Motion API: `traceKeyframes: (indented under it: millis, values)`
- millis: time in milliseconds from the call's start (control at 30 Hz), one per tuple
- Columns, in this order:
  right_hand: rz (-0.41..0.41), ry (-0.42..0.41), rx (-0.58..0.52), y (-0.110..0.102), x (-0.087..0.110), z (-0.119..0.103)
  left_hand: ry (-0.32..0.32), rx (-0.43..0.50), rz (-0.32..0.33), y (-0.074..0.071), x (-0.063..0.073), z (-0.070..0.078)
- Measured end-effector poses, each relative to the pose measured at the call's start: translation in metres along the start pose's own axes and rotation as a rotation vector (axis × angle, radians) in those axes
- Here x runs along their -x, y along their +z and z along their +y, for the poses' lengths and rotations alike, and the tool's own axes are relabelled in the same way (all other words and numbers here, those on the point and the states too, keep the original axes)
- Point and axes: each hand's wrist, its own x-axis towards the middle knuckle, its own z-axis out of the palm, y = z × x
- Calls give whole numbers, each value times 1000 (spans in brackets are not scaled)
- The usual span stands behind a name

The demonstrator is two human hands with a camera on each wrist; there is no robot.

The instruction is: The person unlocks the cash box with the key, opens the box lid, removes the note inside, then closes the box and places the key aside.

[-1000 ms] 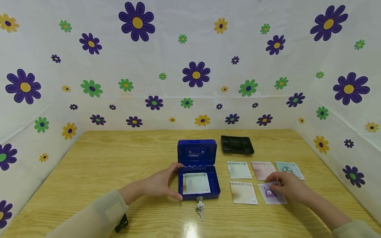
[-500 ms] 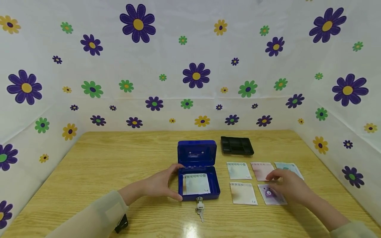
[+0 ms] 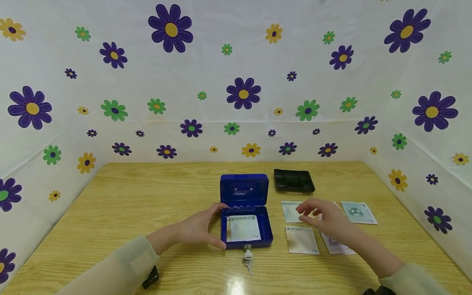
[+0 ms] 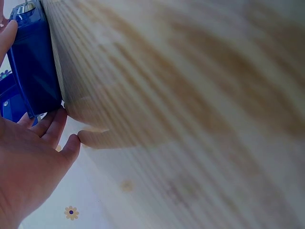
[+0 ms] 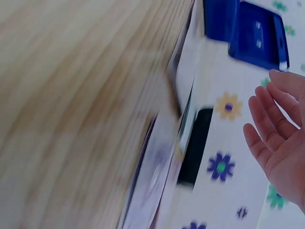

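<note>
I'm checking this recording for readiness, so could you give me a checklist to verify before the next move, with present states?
1. Lid of the glossy dark-blue rectangular box raised: ok.
2. Left hand touching the box's left side with thumb and fingers: ok.
3. Right hand free of any paper: ok.
4. Silver metal keys hanging at the box's front: ok.
5. Purple-printed white paper note fully visible: not ok, partly hidden behind the right hand.
6. Number of pale square papers inside the box: cannot tell.

Gleaming smooth on the blue box, metallic on the keys. Showing matt paper in the notes, glossy wood grain on the table.
</note>
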Motion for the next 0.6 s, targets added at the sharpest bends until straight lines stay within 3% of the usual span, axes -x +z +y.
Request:
traceKeyframes:
  millis: [300, 600]
  values:
    - [-149, -99, -68, 37, -33, -32, 7, -7, 2, 0, 0, 0]
    - [-295, -151, -76, 70, -59, -43, 3, 11, 1, 0, 0, 0]
